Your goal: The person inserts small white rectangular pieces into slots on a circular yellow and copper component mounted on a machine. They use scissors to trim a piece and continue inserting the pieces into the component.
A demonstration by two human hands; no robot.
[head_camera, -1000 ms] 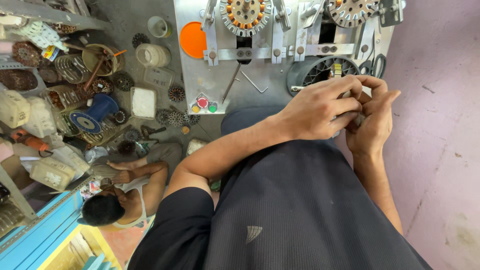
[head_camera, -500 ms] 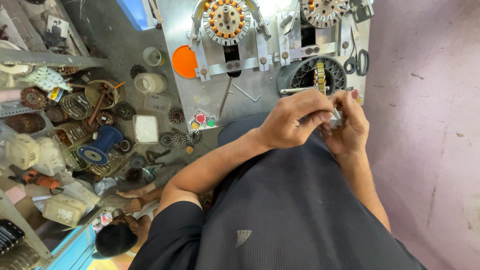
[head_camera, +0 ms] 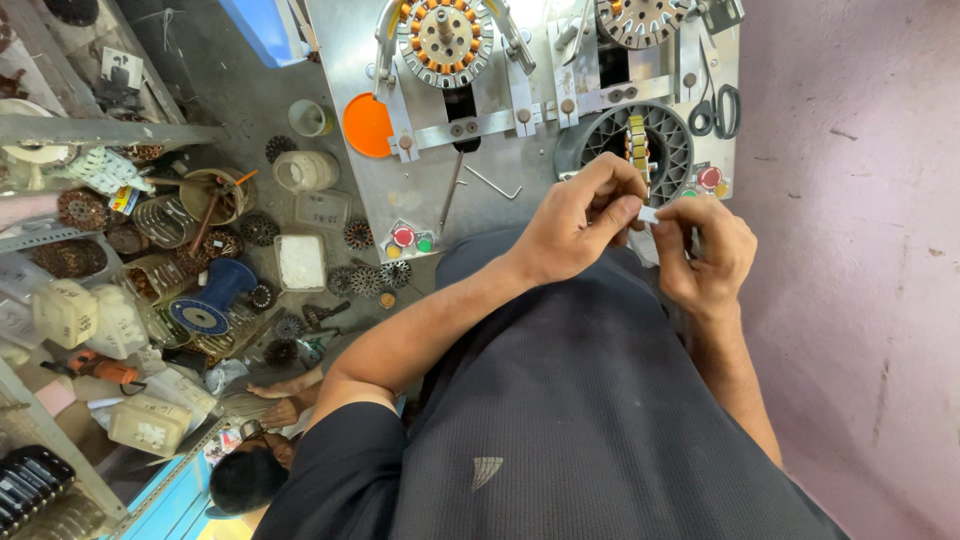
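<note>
**Small white strip pinched between both hands in front of the winding fixture**

Both hands meet just in front of the round black stator fixture (head_camera: 640, 150), which serves as the landmark here. The left hand (head_camera: 585, 215) has its fingers curled shut, thumb and forefinger pinching one end of a small white strip (head_camera: 648, 213); the right hand (head_camera: 705, 245) pinches the other end, its fingers closed too. The strip sits just below the fixture, not yet touching the yellow-banded part (head_camera: 636, 145) standing upright inside it. As a judgement, the piece is being readied in the fingers and has not been fitted; nothing white shows inside the fixture, so the placing looks still to do.

The left forearm reaches in diagonally from lower left of the fixture, wrist bent inward. The right forearm comes up along the pink wall (head_camera: 860, 250), wrist flexed toward the left hand.

Left of the fixture on the metal surface (head_camera: 420, 190) stands a wound stator (head_camera: 445, 40), with an orange disc (head_camera: 366, 125) beyond it. Scissors (head_camera: 718, 108) hang right of the fixture. Far lower left, another person's head (head_camera: 248, 480) shows.
</note>
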